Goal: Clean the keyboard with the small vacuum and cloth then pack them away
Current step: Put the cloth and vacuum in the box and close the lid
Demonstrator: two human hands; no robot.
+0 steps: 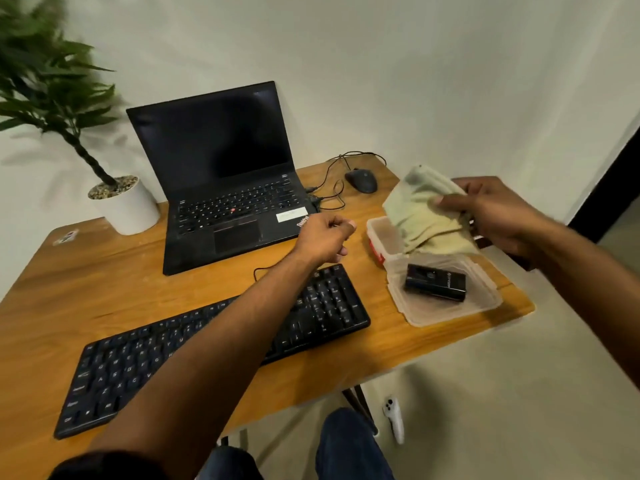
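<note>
Cloth work is the step in hand: the right hand [491,213], at the right of the frame, pinches a pale yellow-green soft cloth [426,216] between thumb and curled fingers, holding it bunched above a clear plastic storage box [377,233]. Whether the cloth is coming out or going in cannot be told. The left hand [325,239], near the centre, hovers with fingers loosely curled around nothing, just in front of the laptop's corner.

Beside the box, toward the lower right, a clear plastic lid [485,296] lies flat with the small black box-shaped vacuum [435,282] resting on it. The long black external keyboard [325,306] stretches diagonally across the lower left and centre, partly hidden under the left forearm.

To do this well, I would shake the cloth open or fold it to a flat pad, steady the keyboard with the free hand, and wipe along the key rows with light pressure so no keycap snags.

The wooden orange-brown counter [131,285] also carries an open black laptop [221,168] with a dark screen, a dark wired mouse [362,180] at the upper right, and a white pot with a green plant [128,206] at the upper left. Plain pale walls stand behind; a white controller [393,419] lies on the floor below.
</note>
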